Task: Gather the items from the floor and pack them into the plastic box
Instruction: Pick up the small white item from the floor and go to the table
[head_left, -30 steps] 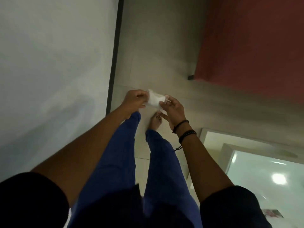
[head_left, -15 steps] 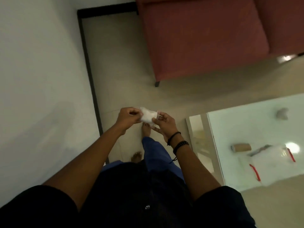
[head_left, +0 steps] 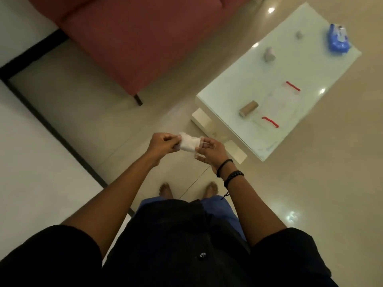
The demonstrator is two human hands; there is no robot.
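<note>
The left hand [head_left: 163, 142] is pinched shut on one end of a small white wad [head_left: 188, 143], soft-looking like folded cloth or tissue, and the right hand [head_left: 211, 151] is closed around its other end, where a small clear plastic piece seems to sit between the fingers; what that piece is cannot be told. Both hands hold the wad out in front of the body at about waist height, above the tiled floor [head_left: 331, 183], with the person standing barefoot. To the right and ahead stands a low glass-topped table [head_left: 238, 83], and on it rests the plastic box [head_left: 277, 104], clear with red clips on two sides, with a brown cardboard tube [head_left: 248, 108] lying just beside it. Farther along the table are two small grey objects and a blue packet [head_left: 336, 38]. A red sofa [head_left: 134, 38] stands beyond. The step in hand looks like carrying a gathered item while tidying or folding it. The next move likely calls for stepping toward the table, freeing one hand, and setting the wad into the box; whether the box is lidded cannot be told.
</note>
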